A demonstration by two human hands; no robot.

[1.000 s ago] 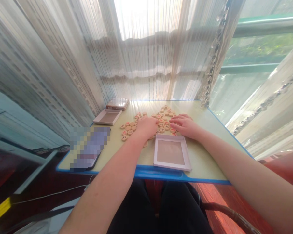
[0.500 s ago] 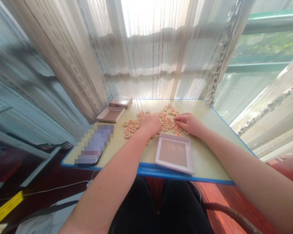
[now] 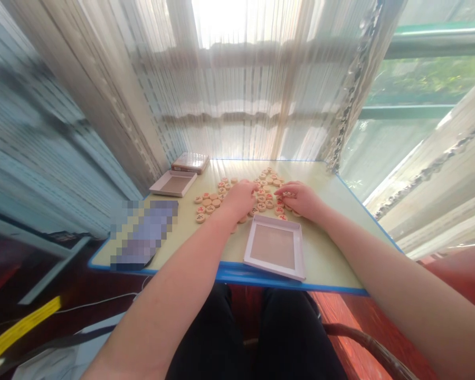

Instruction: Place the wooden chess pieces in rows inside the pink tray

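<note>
Many round wooden Chinese chess pieces (image 3: 269, 202), marked with red or black characters, lie loosely spread on the table. Some are turned to their plain side. My left hand (image 3: 241, 197) is among them, its fingers bent and drawn together; whatever they hold is too small to make out. To its right, my right hand (image 3: 301, 201) rests over pieces at the right edge of the spread, fingers stretched out and slightly apart, partly covering several. Nearer to me, between my forearms, sits a shallow open white box half (image 3: 248, 243), with a brownish inside.
The pale yellow table (image 3: 332, 248) has a blue edge. At its back left stand another shallow box half (image 3: 174, 183) and a flat clear-topped box (image 3: 190, 162). A blurred-out phone-like object (image 3: 146, 235) lies at the left. Sheer curtains (image 3: 229, 105) hang behind.
My left hand has lifted a little and its fingers have drawn in from the pieces. The right hand stays at the right-hand pieces. The whole view has shifted slightly.
</note>
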